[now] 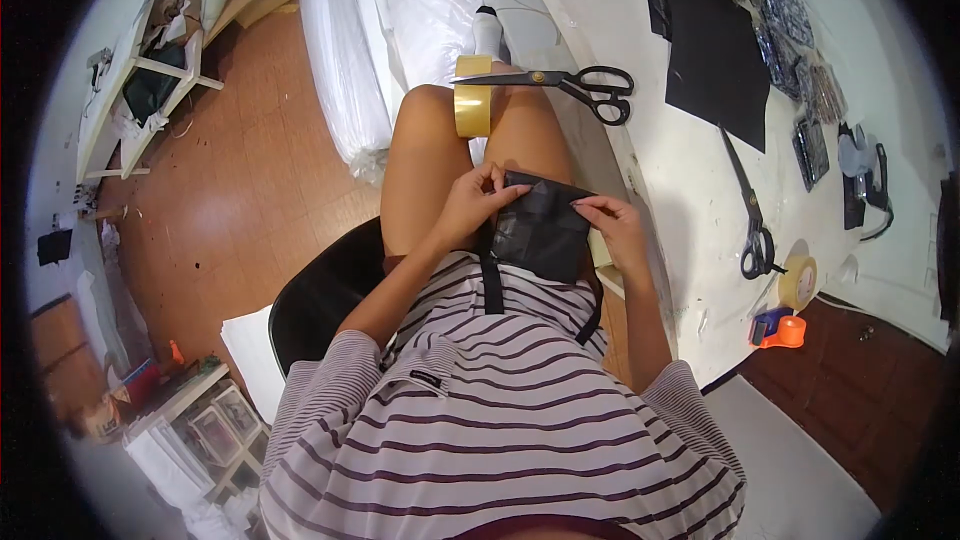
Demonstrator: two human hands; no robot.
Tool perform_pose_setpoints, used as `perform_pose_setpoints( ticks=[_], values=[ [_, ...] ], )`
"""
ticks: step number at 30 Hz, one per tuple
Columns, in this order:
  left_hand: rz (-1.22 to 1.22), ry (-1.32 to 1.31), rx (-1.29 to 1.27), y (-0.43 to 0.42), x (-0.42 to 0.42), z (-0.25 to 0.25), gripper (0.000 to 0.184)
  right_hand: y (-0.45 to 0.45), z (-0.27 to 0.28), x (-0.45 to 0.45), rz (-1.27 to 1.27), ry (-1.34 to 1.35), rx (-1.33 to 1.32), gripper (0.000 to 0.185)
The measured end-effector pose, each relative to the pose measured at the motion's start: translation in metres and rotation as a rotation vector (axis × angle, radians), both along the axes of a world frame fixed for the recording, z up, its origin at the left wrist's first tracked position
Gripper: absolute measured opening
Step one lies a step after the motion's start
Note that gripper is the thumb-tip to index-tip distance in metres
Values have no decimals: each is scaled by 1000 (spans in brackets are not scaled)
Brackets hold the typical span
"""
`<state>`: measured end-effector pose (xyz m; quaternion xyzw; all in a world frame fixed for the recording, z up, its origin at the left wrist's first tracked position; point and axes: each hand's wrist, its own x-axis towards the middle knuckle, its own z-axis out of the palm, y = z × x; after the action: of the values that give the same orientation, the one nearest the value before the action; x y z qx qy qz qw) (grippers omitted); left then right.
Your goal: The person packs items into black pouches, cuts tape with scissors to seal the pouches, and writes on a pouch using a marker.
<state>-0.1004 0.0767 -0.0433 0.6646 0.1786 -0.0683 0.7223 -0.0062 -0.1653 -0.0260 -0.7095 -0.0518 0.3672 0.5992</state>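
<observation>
A flat black pouch-like piece [548, 245], partly glossy and folded along its top, lies over my lap. My left hand [474, 202] pinches its upper left edge between thumb and fingers. At the upper right corner, my right hand [614, 224] grips the same piece with its fingertips. A dark strap [491, 285] hangs down beside it onto the striped shirt. Farther out, a roll of yellow tape [473, 112] rests across my thighs near the knees. Black-handled scissors [590, 90] lie over the tape, blades pointing left.
To the right, a white table [680, 190] carries a black sheet [716, 55], another pair of scissors [748, 205], a tape roll [797, 283], an orange tape dispenser [788, 331] and several plastic-wrapped packets [785, 15]. White plastic-wrapped rolls [345, 50] stand ahead. A shelf [205, 420] is lower left.
</observation>
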Motion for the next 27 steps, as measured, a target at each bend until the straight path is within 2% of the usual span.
perform_pose_setpoints(
  ticks=[1, 3, 5, 8, 9, 11, 14, 17, 22, 24, 26, 27],
  values=[
    [-1, 2, 0, -1, -2, -6, 11, 0, -6, -4, -36, -17, 88, 17],
    [128, -147, -251, -4, -3, -6, 8, -1, -7, -9, -70, -34, 175, 19],
    [69, -137, -271, -2, -7, 1, 5, -3, -7, -12, -150, 140, 337, 21],
    [-37, -138, -228, 3, -10, 5, 12, -5, -8, -15, -145, 195, 365, 21],
    [-81, -152, -164, 4, -11, 3, 18, -6, -8, -16, -147, 194, 365, 21],
    [-56, -153, -204, 4, -11, 2, 21, -5, -8, -19, -179, 163, 202, 22],
    [-26, -118, -252, 1, -15, 10, 23, -2, -6, -23, -145, 146, 292, 23],
    [-21, -61, -281, 0, -16, 15, 24, -5, -1, -23, -122, 180, 172, 24],
    [-25, -79, -405, 3, -14, 14, 27, -4, 4, -20, -128, 172, 204, 26],
    [-111, 40, -258, 7, -13, 18, 29, -2, 6, -19, -135, 152, 205, 27],
    [-152, -7, -243, 10, -13, 18, 29, -4, 5, -16, 51, -1, 61, 26],
    [-197, -54, -229, 12, -12, 18, 29, -4, 3, -16, 51, 1, 62, 26]
  ],
)
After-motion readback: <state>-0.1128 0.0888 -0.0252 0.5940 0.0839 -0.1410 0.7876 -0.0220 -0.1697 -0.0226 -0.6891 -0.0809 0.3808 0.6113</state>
